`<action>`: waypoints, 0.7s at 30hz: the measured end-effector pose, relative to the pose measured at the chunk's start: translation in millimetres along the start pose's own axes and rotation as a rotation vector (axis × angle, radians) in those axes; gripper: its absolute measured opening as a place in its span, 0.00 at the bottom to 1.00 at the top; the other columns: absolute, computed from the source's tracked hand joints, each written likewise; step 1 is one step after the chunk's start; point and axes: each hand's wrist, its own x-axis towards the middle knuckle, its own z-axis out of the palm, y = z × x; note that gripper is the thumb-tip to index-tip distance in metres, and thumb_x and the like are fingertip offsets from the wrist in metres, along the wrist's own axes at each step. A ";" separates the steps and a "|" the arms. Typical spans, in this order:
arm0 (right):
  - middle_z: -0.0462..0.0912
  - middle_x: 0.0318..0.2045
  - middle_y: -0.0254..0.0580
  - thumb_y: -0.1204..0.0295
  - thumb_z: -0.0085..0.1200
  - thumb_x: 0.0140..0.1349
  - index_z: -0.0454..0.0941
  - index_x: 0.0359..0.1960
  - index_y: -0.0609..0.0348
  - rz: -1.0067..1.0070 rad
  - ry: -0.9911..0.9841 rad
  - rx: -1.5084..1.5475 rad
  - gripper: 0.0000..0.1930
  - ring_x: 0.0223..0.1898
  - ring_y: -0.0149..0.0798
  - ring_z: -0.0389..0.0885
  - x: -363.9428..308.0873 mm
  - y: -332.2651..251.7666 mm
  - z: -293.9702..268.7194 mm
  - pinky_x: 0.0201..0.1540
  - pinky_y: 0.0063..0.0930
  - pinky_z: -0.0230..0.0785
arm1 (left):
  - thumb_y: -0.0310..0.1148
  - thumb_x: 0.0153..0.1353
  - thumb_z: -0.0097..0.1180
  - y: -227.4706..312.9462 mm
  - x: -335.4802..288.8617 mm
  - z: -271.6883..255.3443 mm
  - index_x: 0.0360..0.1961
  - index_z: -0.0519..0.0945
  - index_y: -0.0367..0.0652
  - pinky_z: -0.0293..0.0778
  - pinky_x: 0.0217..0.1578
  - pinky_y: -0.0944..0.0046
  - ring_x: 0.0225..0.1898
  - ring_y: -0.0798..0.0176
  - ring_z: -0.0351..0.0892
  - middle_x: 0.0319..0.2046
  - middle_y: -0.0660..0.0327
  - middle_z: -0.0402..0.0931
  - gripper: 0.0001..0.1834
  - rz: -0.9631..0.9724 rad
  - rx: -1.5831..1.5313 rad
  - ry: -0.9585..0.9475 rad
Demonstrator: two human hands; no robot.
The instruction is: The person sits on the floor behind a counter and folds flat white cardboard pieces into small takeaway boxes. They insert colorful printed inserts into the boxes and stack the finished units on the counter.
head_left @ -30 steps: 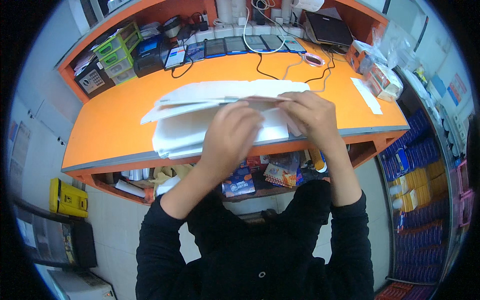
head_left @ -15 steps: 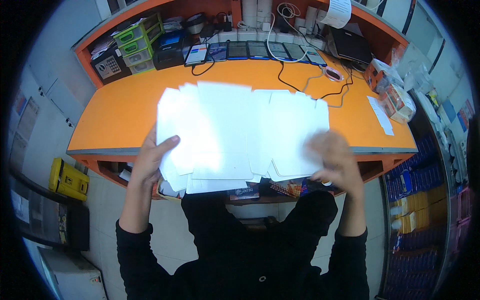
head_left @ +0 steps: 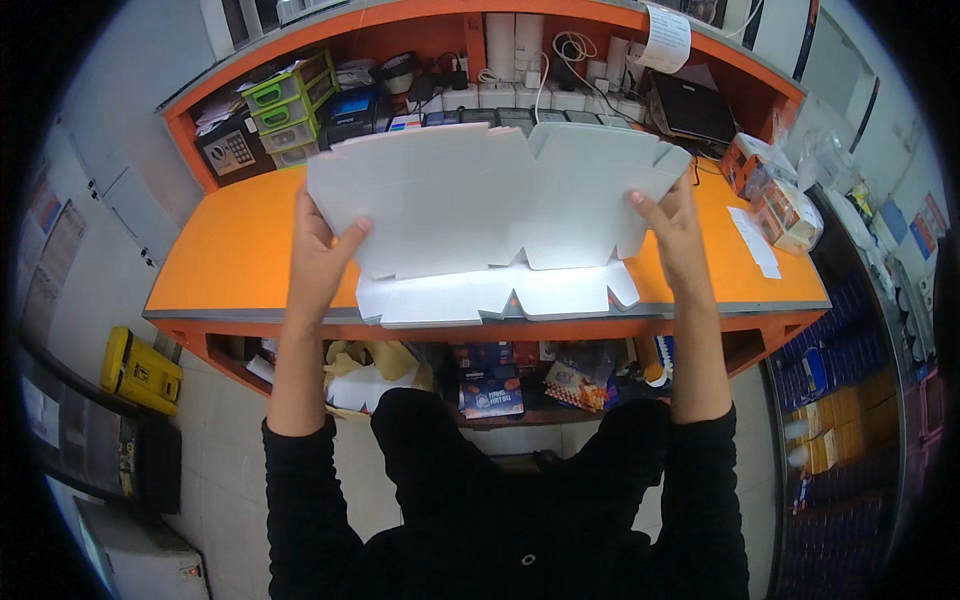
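A stack of white flat die-cut cardboard box blanks (head_left: 440, 205) is held up over the orange desk, its cut flaps and notches roughly lined up. My left hand (head_left: 328, 245) grips the stack's left side, thumb on the near face and fingers behind. On the right edge my right hand (head_left: 672, 225) holds it the same way, its fingers hidden behind the card. A lower band of the blanks bends toward me above the front edge of the desk (head_left: 230, 255).
Partly behind the stack, phones or tablets line the desk's back. Green-fronted drawers (head_left: 285, 120) stand at the back left, a black laptop (head_left: 692, 108) at the back right. Bagged boxes (head_left: 785, 215) and a paper strip (head_left: 752, 242) lie right. An open shelf (head_left: 540, 412) below holds packets.
The stack has been lifted and tilted up, away from my lap, and its sheets look more even. My right hand has gone from blurred motion beside it to gripping its right edge.
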 end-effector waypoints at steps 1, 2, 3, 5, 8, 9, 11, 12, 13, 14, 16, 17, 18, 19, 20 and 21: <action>0.70 0.52 0.48 0.68 0.53 0.60 0.57 0.60 0.62 0.018 -0.019 0.031 0.28 0.56 0.38 0.67 -3.6 7.6 3.5 0.59 0.32 0.57 | 0.28 0.57 0.55 -4.1 -1.7 4.0 0.60 0.55 0.35 0.63 0.55 0.62 0.55 0.59 0.67 0.51 0.49 0.66 0.32 -0.086 -0.017 -0.002; 0.70 0.52 0.48 0.67 0.52 0.62 0.56 0.60 0.62 0.052 -0.020 0.052 0.28 0.56 0.38 0.67 -6.2 14.7 5.5 0.59 0.32 0.57 | 0.28 0.57 0.55 -8.2 -2.8 7.8 0.59 0.55 0.34 0.63 0.55 0.62 0.55 0.59 0.67 0.51 0.48 0.66 0.31 -0.049 -0.031 0.026; 0.69 0.53 0.49 0.66 0.46 0.65 0.54 0.61 0.63 0.023 -0.016 0.093 0.26 0.56 0.37 0.66 -8.0 21.3 6.6 0.59 0.32 0.56 | 0.28 0.58 0.54 -12.2 -3.9 11.8 0.59 0.55 0.34 0.63 0.55 0.62 0.55 0.59 0.67 0.51 0.48 0.66 0.31 -0.056 -0.040 0.059; 0.71 0.52 0.48 0.67 0.44 0.66 0.56 0.60 0.64 -0.012 0.012 0.010 0.24 0.55 0.35 0.68 -10.1 31.4 7.4 0.59 0.31 0.57 | 0.28 0.59 0.53 -19.2 -4.2 17.0 0.59 0.56 0.33 0.63 0.55 0.62 0.54 0.59 0.67 0.51 0.48 0.66 0.30 -0.065 -0.040 0.109; 0.73 0.49 0.45 0.69 0.43 0.67 0.61 0.56 0.64 0.048 0.045 0.126 0.19 0.51 0.31 0.70 -9.2 36.3 2.9 0.55 0.27 0.60 | 0.28 0.60 0.52 -26.3 -2.8 21.3 0.58 0.57 0.33 0.62 0.55 0.63 0.54 0.59 0.67 0.51 0.47 0.67 0.28 -0.093 -0.033 0.146; 0.74 0.47 0.43 0.70 0.43 0.67 0.62 0.54 0.64 0.063 0.044 0.215 0.17 0.49 0.29 0.71 -8.3 36.3 0.7 0.54 0.25 0.61 | 0.28 0.61 0.51 -27.5 -2.9 22.4 0.58 0.57 0.33 0.62 0.55 0.63 0.54 0.59 0.67 0.51 0.47 0.67 0.27 -0.107 -0.044 0.159; 0.74 0.47 0.43 0.69 0.45 0.66 0.62 0.55 0.64 0.153 0.009 0.097 0.19 0.50 0.30 0.71 -8.2 35.8 -3.5 0.54 0.25 0.61 | 0.28 0.62 0.49 -28.5 -4.7 24.7 0.58 0.58 0.32 0.62 0.55 0.63 0.54 0.59 0.67 0.50 0.48 0.67 0.25 -0.098 -0.035 0.192; 0.74 0.47 0.42 0.68 0.46 0.66 0.62 0.56 0.63 0.192 -0.011 0.045 0.20 0.50 0.30 0.71 -8.8 35.7 -5.4 0.54 0.24 0.61 | 0.28 0.62 0.48 -28.2 -6.6 26.0 0.58 0.58 0.32 0.62 0.55 0.63 0.54 0.60 0.67 0.50 0.48 0.68 0.24 -0.079 -0.013 0.209; 0.75 0.45 0.41 0.70 0.46 0.66 0.63 0.53 0.64 0.129 0.009 0.019 0.17 0.47 0.28 0.72 -9.8 35.9 -6.7 0.51 0.22 0.62 | 0.28 0.63 0.48 -27.7 -9.1 27.2 0.57 0.59 0.32 0.61 0.55 0.63 0.53 0.60 0.67 0.50 0.49 0.68 0.23 -0.068 0.019 0.223; 0.76 0.43 0.40 0.71 0.46 0.66 0.64 0.51 0.64 0.068 0.029 -0.007 0.15 0.45 0.26 0.73 -11.1 36.2 -7.6 0.48 0.20 0.63 | 0.28 0.63 0.47 -26.9 -12.1 28.4 0.57 0.59 0.32 0.61 0.55 0.63 0.53 0.61 0.67 0.50 0.49 0.68 0.23 -0.061 -0.015 0.249; 0.77 0.42 0.40 0.72 0.46 0.66 0.65 0.48 0.64 -0.028 0.029 0.011 0.12 0.42 0.25 0.73 -13.8 37.3 -7.0 0.45 0.19 0.64 | 0.29 0.63 0.46 -25.5 -16.7 30.3 0.57 0.59 0.32 0.60 0.56 0.63 0.53 0.61 0.67 0.51 0.49 0.68 0.23 -0.058 -0.068 0.286; 0.77 0.42 0.40 0.72 0.46 0.66 0.65 0.48 0.64 -0.058 0.006 0.053 0.12 0.43 0.25 0.73 -15.6 37.9 -5.5 0.46 0.19 0.64 | 0.28 0.63 0.46 -25.0 -18.0 30.8 0.57 0.59 0.32 0.60 0.56 0.63 0.53 0.61 0.67 0.50 0.50 0.68 0.23 -0.052 -0.099 0.269; 0.77 0.42 0.40 0.72 0.47 0.66 0.65 0.47 0.64 -0.098 0.002 0.113 0.12 0.43 0.25 0.73 -17.3 38.2 -3.7 0.46 0.19 0.64 | 0.28 0.63 0.46 -24.5 -18.8 30.9 0.57 0.59 0.33 0.59 0.56 0.63 0.53 0.62 0.67 0.50 0.50 0.68 0.23 -0.050 -0.128 0.252; 0.77 0.41 0.40 0.72 0.47 0.66 0.65 0.48 0.65 -0.101 0.014 0.102 0.12 0.43 0.26 0.73 -18.7 38.9 -0.5 0.47 0.19 0.63 | 0.28 0.63 0.45 -24.1 -19.2 31.2 0.57 0.59 0.33 0.59 0.56 0.63 0.53 0.62 0.67 0.50 0.50 0.68 0.23 -0.047 -0.152 0.237; 0.76 0.41 0.40 0.72 0.47 0.65 0.64 0.48 0.65 -0.119 0.044 0.110 0.13 0.44 0.26 0.73 -19.6 39.5 3.2 0.47 0.19 0.63 | 0.28 0.63 0.45 -23.8 -19.3 30.5 0.58 0.58 0.33 0.59 0.56 0.63 0.53 0.62 0.67 0.50 0.50 0.68 0.23 -0.073 -0.165 0.218; 0.76 0.40 0.40 0.73 0.47 0.65 0.64 0.48 0.66 -0.118 0.051 0.097 0.13 0.44 0.27 0.73 -19.9 39.6 5.0 0.48 0.20 0.63 | 0.28 0.63 0.45 -23.7 -19.0 29.9 0.58 0.58 0.33 0.59 0.56 0.63 0.53 0.62 0.67 0.51 0.50 0.68 0.23 -0.093 -0.173 0.203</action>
